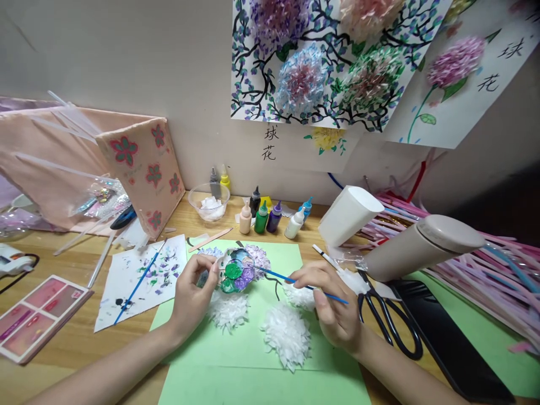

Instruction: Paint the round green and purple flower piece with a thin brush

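Observation:
Pinched between thumb and fingers of my left hand [196,295] is a small round paint palette [242,275] smeared with green, purple, blue and white paint. My right hand [331,304] grips a blue paintbrush [287,278], its tip at the palette's right edge. Below them lies a light green paper sheet [236,371]. On it sit white paper flowers, one [287,336] in the middle, another [229,309] under the palette and a third [300,295] partly behind my right hand. A pale purple flower [257,257] shows behind the palette, which hides part of the sheet.
Several paint bottles [260,218] and a clear bowl [210,202] stand at the back. On the left lie a paint-dabbed paper [143,281] with another brush and a pink palette box [40,318]. Scissors [386,315], a phone [451,337] and a tumbler [422,247] are at right.

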Demonstrator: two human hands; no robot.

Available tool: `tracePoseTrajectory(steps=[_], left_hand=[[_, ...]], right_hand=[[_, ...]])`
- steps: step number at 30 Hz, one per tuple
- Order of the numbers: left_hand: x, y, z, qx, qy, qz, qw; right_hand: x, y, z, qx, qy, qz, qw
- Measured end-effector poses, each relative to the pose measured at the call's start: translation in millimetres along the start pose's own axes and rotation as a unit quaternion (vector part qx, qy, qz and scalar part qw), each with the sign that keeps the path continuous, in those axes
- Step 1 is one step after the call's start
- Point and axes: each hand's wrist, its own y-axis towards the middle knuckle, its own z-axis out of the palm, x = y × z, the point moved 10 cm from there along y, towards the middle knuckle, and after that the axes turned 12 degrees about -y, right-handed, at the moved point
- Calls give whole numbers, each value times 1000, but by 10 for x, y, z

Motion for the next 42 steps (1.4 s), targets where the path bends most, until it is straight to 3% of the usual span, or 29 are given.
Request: tracePoseTrajectory(steps=[6, 18, 20, 24, 28, 34, 42], left_hand=[[1, 2, 3, -1, 0, -1, 1000], [15, -2, 1, 3, -3, -3, 1000], [20, 1, -7, 0, -3, -6, 1000], [15, 9, -13, -4, -5, -5, 1000], [7, 9, -9, -2, -14, 0, 1000], [33, 1, -18, -2, -22, 4, 1000], [59, 12, -13, 0, -20, -2, 1000]], right_hand=[[70, -22, -11, -11, 12, -38, 999], [-67, -17, 30, 14, 31, -3, 999], [-171, -17, -20, -13, 51, 17, 998], [-682, -80, -125, -94, 75, 157, 980], [-986, -127, 59, -35, 60, 209, 975], [-1113, -205, 247, 14, 81, 236, 968], [-1164, -231, 297, 26, 88, 257, 962]])
